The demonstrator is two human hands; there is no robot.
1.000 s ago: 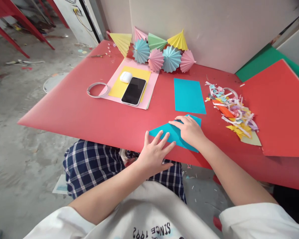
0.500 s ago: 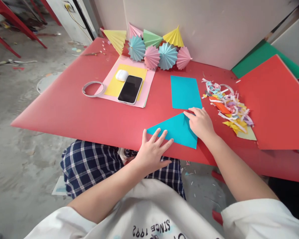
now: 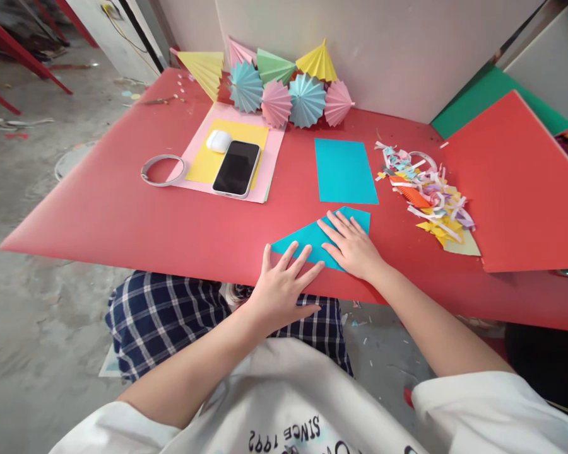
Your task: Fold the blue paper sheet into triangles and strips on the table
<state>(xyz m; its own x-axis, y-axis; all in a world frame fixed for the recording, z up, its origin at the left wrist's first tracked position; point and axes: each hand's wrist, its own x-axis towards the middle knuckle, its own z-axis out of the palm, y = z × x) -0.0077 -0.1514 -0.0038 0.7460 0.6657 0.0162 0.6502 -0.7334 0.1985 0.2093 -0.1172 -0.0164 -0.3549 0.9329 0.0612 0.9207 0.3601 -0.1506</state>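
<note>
A folded sheet of blue paper (image 3: 307, 239) lies near the table's front edge. My left hand (image 3: 281, 284) is spread, its fingertips resting along the paper's lower left edge. Flat across the right part of the same sheet lies my right hand (image 3: 353, 249), fingers extended and slightly apart. It covers part of the folds and the lower right edge. Just beyond, a second blue sheet (image 3: 345, 171) lies flat and unfolded, apart from both hands.
On the red table (image 3: 99, 208), a phone (image 3: 236, 168) and white earbud case (image 3: 218, 141) rest on stacked paper. A tape roll (image 3: 163, 171) lies left. Pleated paper cones (image 3: 307, 101) line the back. Paper scraps (image 3: 433, 195) and a large red sheet (image 3: 525, 195) are at right.
My right hand has moved from the folded paper's top corner down and left onto its surface. The paper's right side now has a different outline, with a corner at upper right. My left hand stays put.
</note>
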